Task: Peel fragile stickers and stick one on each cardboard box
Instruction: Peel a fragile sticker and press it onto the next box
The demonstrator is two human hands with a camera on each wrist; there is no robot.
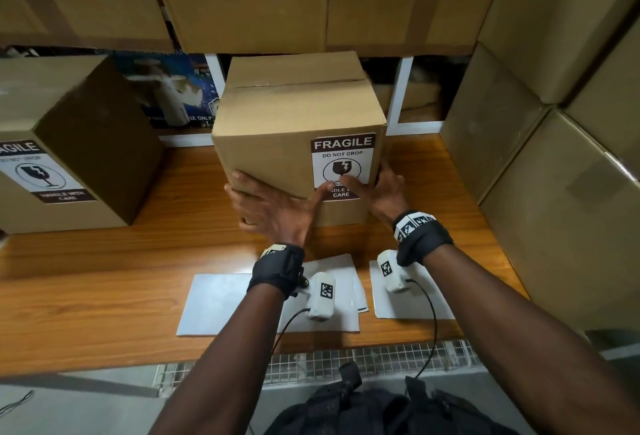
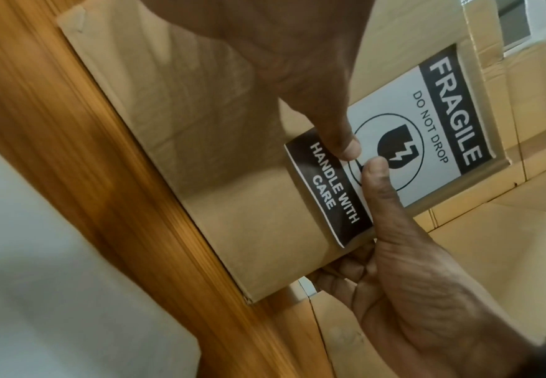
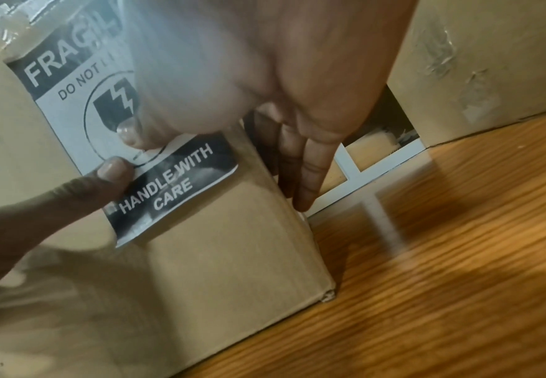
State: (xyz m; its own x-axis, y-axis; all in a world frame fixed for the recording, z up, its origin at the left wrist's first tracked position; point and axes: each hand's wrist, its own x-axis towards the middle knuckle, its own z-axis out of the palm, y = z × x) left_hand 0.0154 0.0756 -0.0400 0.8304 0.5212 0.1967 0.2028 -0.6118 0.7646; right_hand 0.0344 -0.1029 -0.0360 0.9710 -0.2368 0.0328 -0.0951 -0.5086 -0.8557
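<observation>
A brown cardboard box [image 1: 298,105] stands in the middle of the wooden table [image 1: 104,261]. A white and dark FRAGILE sticker [image 1: 343,160] lies flat on the right part of its front face. My left hand [image 1: 273,206] reaches across the lower front, its fingers bent round the box's left edge. In the left wrist view the left thumb [image 2: 345,145] presses on the sticker [image 2: 426,122]. My right hand [image 1: 384,192] is at the box's right front corner. Its thumb [image 3: 129,133] presses the sticker [image 3: 174,179], and its straight fingers [image 3: 307,179] lie along the right side.
A second box [image 1: 79,115] with its own fragile sticker [image 1: 38,171] stands at the left. White sheets [image 1: 221,303] lie on the table under my wrists. Stacked cartons wall in the right [image 1: 554,157] and the shelf above [image 1: 311,1].
</observation>
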